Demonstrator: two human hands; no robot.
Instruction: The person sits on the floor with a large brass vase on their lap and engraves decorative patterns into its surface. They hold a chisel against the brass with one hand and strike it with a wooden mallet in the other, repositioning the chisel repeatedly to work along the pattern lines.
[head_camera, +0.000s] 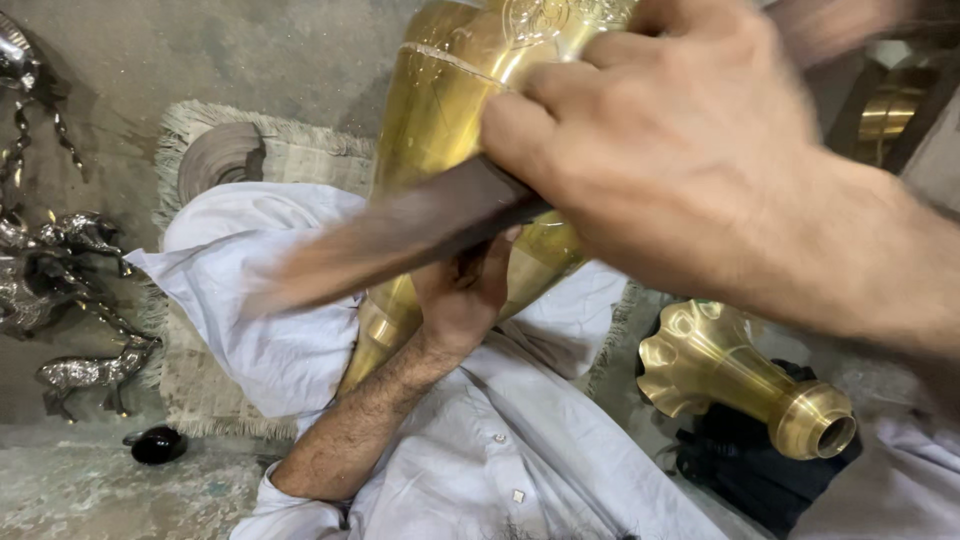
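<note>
Up close, I see a tall brass vase (445, 130) held at a tilt across the middle of the view, over a lap in white cloth (500, 440). Its mouth is out of view, so I cannot tell what is in it. Surface golden, polished, with an engraved band near the top and a fine scored ring below it.

Left hand (462, 295) grips the vase's lower body from beneath, fingers wrapped against the metal. Right hand (670, 150) is clenched round a dark flat tool (400, 235), its blade blurred, laid across the vase.

Right, near: a second brass vase (740, 375) lies on its side on dark cloth (745, 470), fluted mouth leftward, interior not visible.

Far left: silver animal figures (60, 290) on the floor; a woven mat (300, 150) beyond.
</note>
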